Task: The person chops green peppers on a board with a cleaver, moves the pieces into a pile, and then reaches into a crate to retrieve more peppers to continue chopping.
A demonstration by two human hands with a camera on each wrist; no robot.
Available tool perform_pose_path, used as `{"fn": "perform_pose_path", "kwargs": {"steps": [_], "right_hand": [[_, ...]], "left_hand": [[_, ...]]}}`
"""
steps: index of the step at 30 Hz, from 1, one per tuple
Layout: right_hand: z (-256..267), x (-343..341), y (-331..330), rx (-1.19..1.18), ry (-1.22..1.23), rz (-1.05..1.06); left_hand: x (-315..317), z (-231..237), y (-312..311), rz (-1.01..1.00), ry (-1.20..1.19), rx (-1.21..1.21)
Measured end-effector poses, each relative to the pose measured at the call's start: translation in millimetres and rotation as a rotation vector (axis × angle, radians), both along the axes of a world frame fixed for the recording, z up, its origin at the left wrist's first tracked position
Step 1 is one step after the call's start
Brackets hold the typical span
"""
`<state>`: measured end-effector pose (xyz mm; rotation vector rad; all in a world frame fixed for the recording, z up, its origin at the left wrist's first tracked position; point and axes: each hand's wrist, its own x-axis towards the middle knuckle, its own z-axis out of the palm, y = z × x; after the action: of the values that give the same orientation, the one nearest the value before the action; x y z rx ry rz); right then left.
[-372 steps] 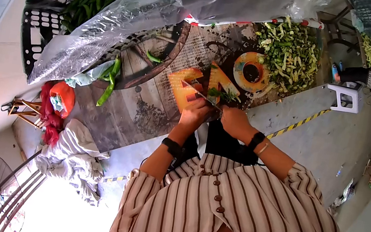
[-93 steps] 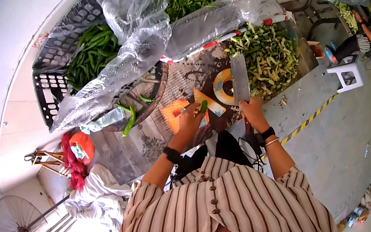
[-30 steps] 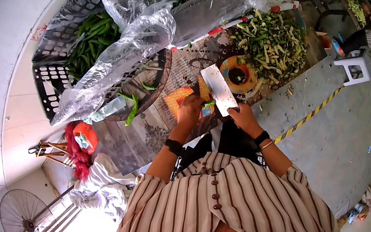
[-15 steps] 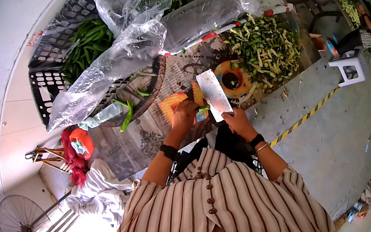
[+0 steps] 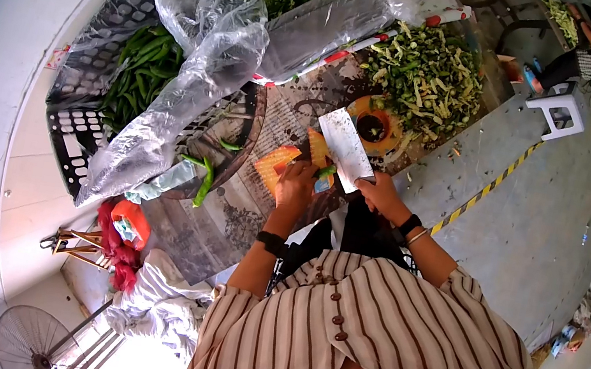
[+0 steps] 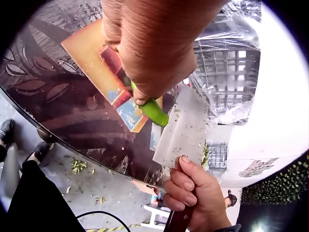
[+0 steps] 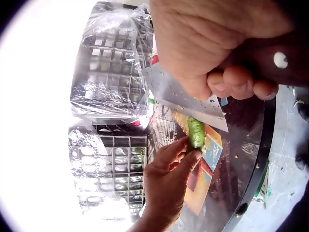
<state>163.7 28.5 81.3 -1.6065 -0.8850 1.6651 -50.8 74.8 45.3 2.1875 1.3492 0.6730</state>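
Note:
The left hand pinches a green pepper between thumb and fingers, its end sticking out toward the cleaver. In the right hand is the dark wooden handle of a broad cleaver; the blade has small bits stuck to it and its edge lies beside or against the pepper. The right wrist view shows the left hand holding the pepper just below the blade. Whole peppers lie on the table left of the left hand.
A heap of cut pepper pieces covers the table's far right. Crates lined with clear plastic stand at the far left, holding green peppers. A red bag is left of the table, a white stool and another person at right.
Three seconds ago the cleaver was raised to the right, away from the left hand; now its blade is beside the pepper. Over the last half second the hands have barely moved.

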Motion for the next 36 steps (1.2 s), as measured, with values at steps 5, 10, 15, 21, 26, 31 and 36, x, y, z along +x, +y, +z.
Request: {"fn": "perform_pose_path", "kwargs": {"steps": [5, 10, 15, 21, 26, 31, 36], "right_hand": [[-2, 2, -2, -0.002, 0.018, 0.010], [2, 3, -7, 0.009, 0.001, 0.019], [-8, 2, -7, -0.047, 0.053, -0.035], [-5, 5, -5, -0.106, 0.150, -0.047], [5, 5, -10, -0.142, 0.132, -0.016], [7, 2, -13, -0.187, 0.177, -0.066], [4, 1, -13, -0.214, 0.203, -0.041]], "left_hand": [[1, 4, 2, -0.007, 0.047, 0.005], [1, -1, 0, 0.009, 0.065, -0.012], [0, -9, 0, 0.004, 0.077, 0.064], [1, -6, 1, 0.009, 0.070, 0.029], [2, -3, 0, 0.014, 0.066, -0.011], [4, 1, 2, 0.033, 0.041, -0.033], [2, -5, 1, 0.044, 0.026, -0.028]]}}
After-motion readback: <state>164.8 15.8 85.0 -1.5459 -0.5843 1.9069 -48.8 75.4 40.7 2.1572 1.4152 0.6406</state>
